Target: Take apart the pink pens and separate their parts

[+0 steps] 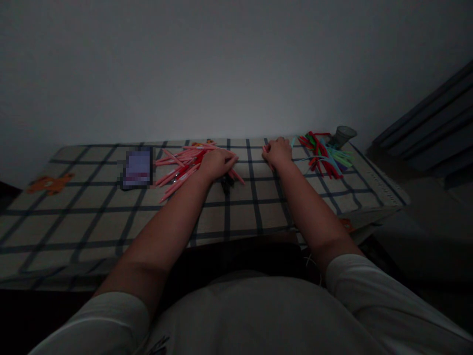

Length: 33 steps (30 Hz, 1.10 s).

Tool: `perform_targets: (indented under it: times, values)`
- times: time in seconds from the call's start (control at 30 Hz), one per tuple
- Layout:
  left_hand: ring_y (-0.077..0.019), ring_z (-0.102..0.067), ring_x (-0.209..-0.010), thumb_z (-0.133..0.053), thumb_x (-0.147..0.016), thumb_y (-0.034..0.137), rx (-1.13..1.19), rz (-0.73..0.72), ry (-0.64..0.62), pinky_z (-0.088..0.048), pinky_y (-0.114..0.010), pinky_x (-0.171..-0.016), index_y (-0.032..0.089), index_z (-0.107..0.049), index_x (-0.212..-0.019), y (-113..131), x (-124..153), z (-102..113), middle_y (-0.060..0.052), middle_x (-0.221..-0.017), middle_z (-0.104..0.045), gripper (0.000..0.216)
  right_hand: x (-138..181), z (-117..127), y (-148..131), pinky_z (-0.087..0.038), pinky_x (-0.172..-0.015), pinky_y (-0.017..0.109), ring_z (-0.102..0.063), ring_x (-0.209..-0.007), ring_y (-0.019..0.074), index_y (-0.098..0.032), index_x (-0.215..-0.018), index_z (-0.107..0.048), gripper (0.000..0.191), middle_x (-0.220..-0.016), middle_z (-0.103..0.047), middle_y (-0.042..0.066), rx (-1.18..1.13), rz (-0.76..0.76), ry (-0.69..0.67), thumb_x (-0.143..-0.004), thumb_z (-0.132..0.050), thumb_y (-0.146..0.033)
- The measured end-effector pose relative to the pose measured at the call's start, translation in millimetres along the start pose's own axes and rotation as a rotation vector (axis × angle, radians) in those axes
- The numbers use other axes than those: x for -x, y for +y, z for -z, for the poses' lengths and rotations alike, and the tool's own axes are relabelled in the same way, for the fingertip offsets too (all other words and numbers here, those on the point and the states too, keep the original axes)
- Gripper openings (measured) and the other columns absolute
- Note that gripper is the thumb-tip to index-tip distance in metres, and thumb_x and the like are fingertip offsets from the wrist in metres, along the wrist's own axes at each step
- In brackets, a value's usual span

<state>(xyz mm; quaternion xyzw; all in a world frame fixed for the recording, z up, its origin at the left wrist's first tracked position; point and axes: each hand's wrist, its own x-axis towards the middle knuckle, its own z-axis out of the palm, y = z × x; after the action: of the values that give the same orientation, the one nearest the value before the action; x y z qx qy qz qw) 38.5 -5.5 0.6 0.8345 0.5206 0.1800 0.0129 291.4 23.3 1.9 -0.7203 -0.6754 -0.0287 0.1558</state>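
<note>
My left hand (pixel 216 162) lies curled over a heap of pink pens (pixel 179 167) on the checked tablecloth (pixel 92 212); its fingers are closed, and what they grip is hidden. My right hand (pixel 278 150) rests on the cloth to the right, fingers curled into a loose fist, with nothing visible in it. A small dark object (pixel 226 183) sits just below my left hand. A bunch of red, green and blue strips (pixel 325 155) lies to the right of my right hand.
A blurred purple rectangle (pixel 137 168) lies left of the pens. A grey cup (pixel 343 134) stands at the table's far right corner. An orange bear print (pixel 50 183) marks the cloth at left. The wall is close behind the table.
</note>
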Motion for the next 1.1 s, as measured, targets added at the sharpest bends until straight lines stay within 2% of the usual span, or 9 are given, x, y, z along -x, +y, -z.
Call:
perform_targets:
  times: [0.27,0.33,0.4,0.5,0.6,0.7,0.8,1.0,1.1]
  values:
    - [-0.0295,-0.079,-0.113,-0.052,-0.111,0.05,0.034,0.04,0.024,-0.054,-0.038,-0.085,0.026,-0.087,-0.124,-0.7,0.3,-0.5,-0.008,-0.125,-0.086,0.044,-5.9,-5.2,4.1,-0.045,-0.115,0.053,-0.055,-0.139,0.0424,-0.014,-0.124,-0.083,0.034,-0.142,-0.066,0.023,-0.055,0.031,0.038,-0.098,-0.063,-0.024]
    - [-0.0287,-0.079,-0.11,-0.052,-0.11,0.05,0.048,0.07,0.043,-0.054,-0.038,-0.084,0.026,-0.088,-0.121,-0.3,0.5,-0.2,-0.009,-0.124,-0.086,0.044,-7.1,-5.3,1.2,-0.046,-0.115,0.052,-0.058,-0.134,0.0406,-0.014,-0.121,-0.083,0.031,-0.138,-0.068,0.023,-0.121,0.096,0.057,-0.097,-0.066,-0.024]
    - [-0.028,-0.078,-0.106,-0.052,-0.11,0.049,0.052,0.107,0.063,-0.053,-0.037,-0.084,0.025,-0.088,-0.117,0.9,0.9,0.9,-0.01,-0.12,-0.086,0.044,-4.8,-4.5,-7.0,-0.047,-0.112,0.047,-0.063,-0.126,0.0354,-0.013,-0.118,-0.083,0.028,-0.13,-0.072,0.021,-0.233,0.234,0.041,-0.098,-0.067,-0.026]
    - [-0.0295,-0.077,-0.104,-0.051,-0.111,0.048,0.058,0.181,0.121,-0.051,-0.037,-0.08,0.023,-0.089,-0.113,2.1,0.9,2.6,-0.011,-0.111,-0.086,0.046,7.8,-2.7,-28.4,-0.049,-0.095,0.036,-0.068,-0.105,0.0263,-0.013,-0.11,-0.081,0.024,-0.111,-0.078,0.014,-0.407,0.479,-0.115,-0.1,-0.067,-0.03]
    - [-0.031,-0.076,-0.105,-0.051,-0.11,0.047,0.077,0.268,0.185,-0.049,-0.038,-0.079,0.02,-0.088,-0.107,1.0,-0.4,2.7,-0.012,-0.108,-0.085,0.046,26.2,-0.3,-50.6,-0.042,-0.076,0.03,-0.065,-0.084,0.0199,-0.014,-0.099,-0.079,0.027,-0.093,-0.078,0.008,-0.433,0.599,-0.342,-0.104,-0.064,-0.036]
    - [-0.0299,-0.075,-0.104,-0.051,-0.11,0.045,0.107,0.299,0.226,-0.049,-0.037,-0.081,0.019,-0.087,-0.103,-1.7,-2.0,0.7,-0.012,-0.108,-0.084,0.045,38.1,2.8,-62.7,-0.037,-0.07,0.029,-0.064,-0.082,0.0187,-0.013,-0.099,-0.08,0.029,-0.094,-0.08,0.009,-0.368,0.581,-0.405,-0.103,-0.069,-0.04]
    - [-0.0276,-0.074,-0.098,-0.051,-0.11,0.045,0.127,0.294,0.24,-0.048,-0.036,-0.08,0.02,-0.086,-0.1,-3.1,-2.7,-2.1,-0.01,-0.104,-0.084,0.043,40.0,5.6,-64.0,-0.037,-0.07,0.029,-0.066,-0.084,0.0188,-0.013,-0.104,-0.081,0.028,-0.099,-0.082,0.01,-0.338,0.546,-0.437,-0.103,-0.07,-0.039]
    - [-0.0271,-0.072,-0.098,-0.053,-0.109,0.043,0.121,0.316,0.233,-0.047,-0.034,-0.078,0.02,-0.085,-0.1,-2.7,-3.4,-5.4,-0.011,-0.103,-0.082,0.04,39.8,11.2,-63.0,-0.04,-0.072,0.029,-0.068,-0.088,0.0195,-0.014,-0.103,-0.08,0.026,-0.104,-0.082,0.011,-0.309,0.529,-0.448,-0.104,-0.067,-0.036]
    - [-0.0264,-0.072,-0.097,-0.052,-0.108,0.044,0.13,0.317,0.231,-0.049,-0.034,-0.081,0.019,-0.083,-0.097,-3.5,-4.1,-5.1,-0.011,-0.101,-0.082,0.041,43.3,12.6,-65.9,-0.04,-0.072,0.03,-0.067,-0.087,0.0201,-0.013,-0.114,-0.077,0.025,-0.106,-0.081,0.011,-0.304,0.49,-0.429,-0.1,-0.067,-0.032]
